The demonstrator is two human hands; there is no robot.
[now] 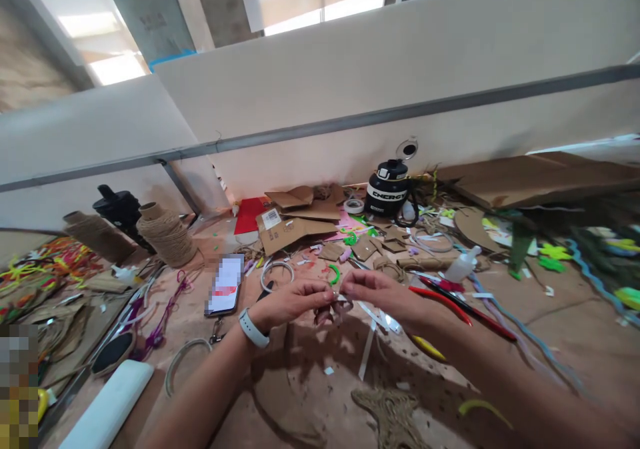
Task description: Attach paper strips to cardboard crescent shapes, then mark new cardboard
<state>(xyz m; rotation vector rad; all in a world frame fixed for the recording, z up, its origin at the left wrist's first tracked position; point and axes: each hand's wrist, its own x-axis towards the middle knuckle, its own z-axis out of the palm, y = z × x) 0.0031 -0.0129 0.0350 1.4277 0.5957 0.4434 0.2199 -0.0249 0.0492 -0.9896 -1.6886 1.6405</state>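
Note:
My left hand (297,300), with a pale watch band at its wrist, and my right hand (375,292) meet fingertip to fingertip above the middle of the worktable. Between their pinched fingers is a small whitish strip (341,298), mostly hidden; its kind is too small to make out. A bright green curved piece (334,274) lies just beyond the fingertips. Below the hands, a star-like shape covered in brown twine (387,412) rests near the front edge. Beside it is a curved piece of cardboard (285,402). Red-handled pliers (443,302) lie by my right forearm.
A black bottle (387,199) with its lid up stands at the back, near cardboard scraps (295,232). Twine spools (165,236) stand at left. A phone (225,286), a white power bank (107,406) and a glue bottle (463,264) lie among paper scraps.

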